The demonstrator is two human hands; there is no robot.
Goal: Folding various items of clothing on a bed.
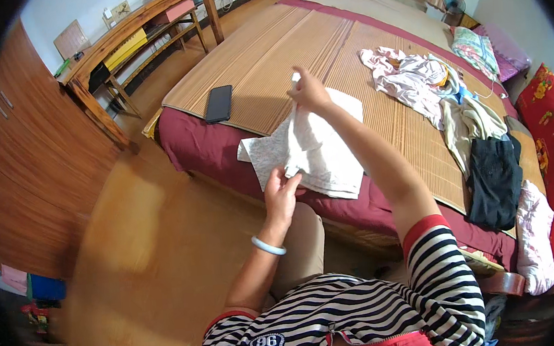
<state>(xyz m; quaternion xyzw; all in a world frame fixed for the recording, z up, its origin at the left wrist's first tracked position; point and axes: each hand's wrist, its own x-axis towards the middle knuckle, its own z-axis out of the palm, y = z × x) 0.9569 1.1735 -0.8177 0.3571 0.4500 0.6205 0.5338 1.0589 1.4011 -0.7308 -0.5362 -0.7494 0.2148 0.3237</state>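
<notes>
A light grey-white cloth garment (pixel 329 154) lies partly on the bamboo mat and hangs over the bed's near edge. Pinched in my left hand (pixel 281 192) is its near part, at a bunched fold. My right hand (pixel 310 92) grips another part farther up, with a bit of white fabric poking out above the fingers. Between the two hands the cloth is drawn into a raised ridge. To the left of the garment, a dark smartphone (pixel 219 104) lies on the mat.
A bed with a bamboo mat (pixel 268 56) fills the middle. Rumpled clothes (pixel 411 77) and folded black clothing (pixel 495 180) lie at its right. A red floral cushion (pixel 549 161) stands beyond them. At the left are a wooden table (pixel 142 15) and a wardrobe (pixel 35 143).
</notes>
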